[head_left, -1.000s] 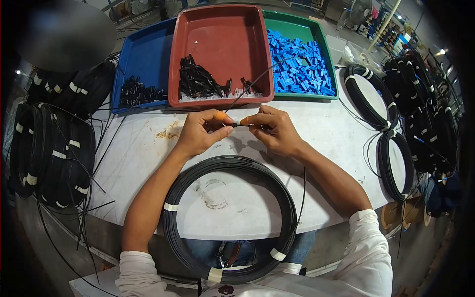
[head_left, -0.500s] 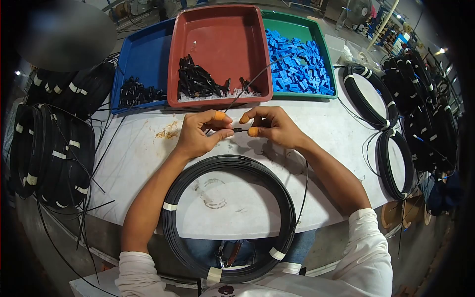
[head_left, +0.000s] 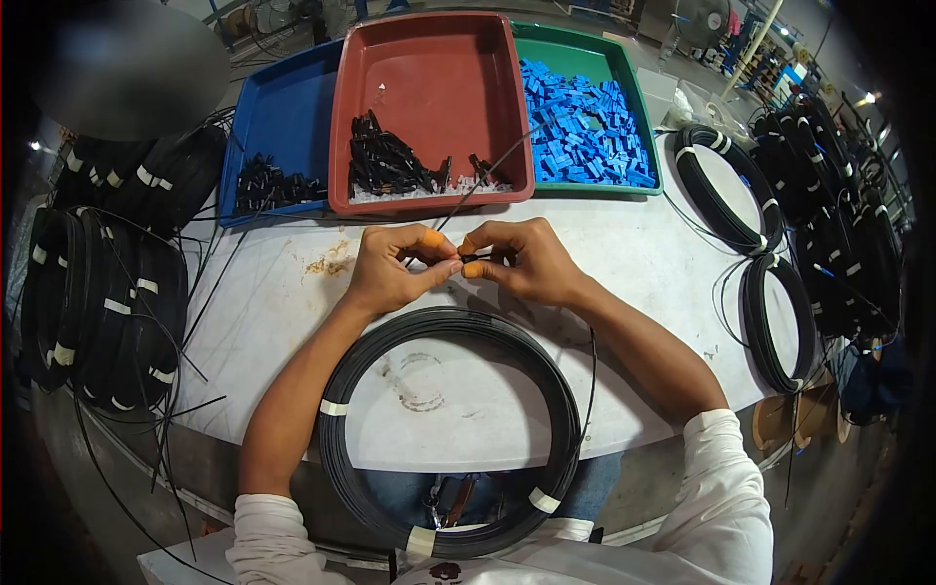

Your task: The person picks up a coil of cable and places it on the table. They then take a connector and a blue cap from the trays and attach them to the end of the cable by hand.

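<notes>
My left hand [head_left: 402, 266] pinches a thin black cable [head_left: 486, 176] near its end, above the white table [head_left: 283, 322]. Fingertip to fingertip with it, my right hand [head_left: 519, 260] is closed on a small dark piece at the cable's end, mostly hidden by the fingers. Orange tape wraps some fingertips of both hands. Below them lies a coil of black cable [head_left: 336, 444] bound with white tape, partly over the table's front edge. A strand runs from the coil up toward my right wrist.
Behind the hands stand a blue tray [head_left: 292, 93] and a red tray [head_left: 439, 78] with black parts, and a green tray [head_left: 639, 117] with blue pieces. More black coils hang at left [head_left: 97, 302] and lie at right [head_left: 756, 210].
My right hand has moved left, its fingers now against those of my left hand and closed over the dark piece that showed between them before. My left hand has barely moved.
</notes>
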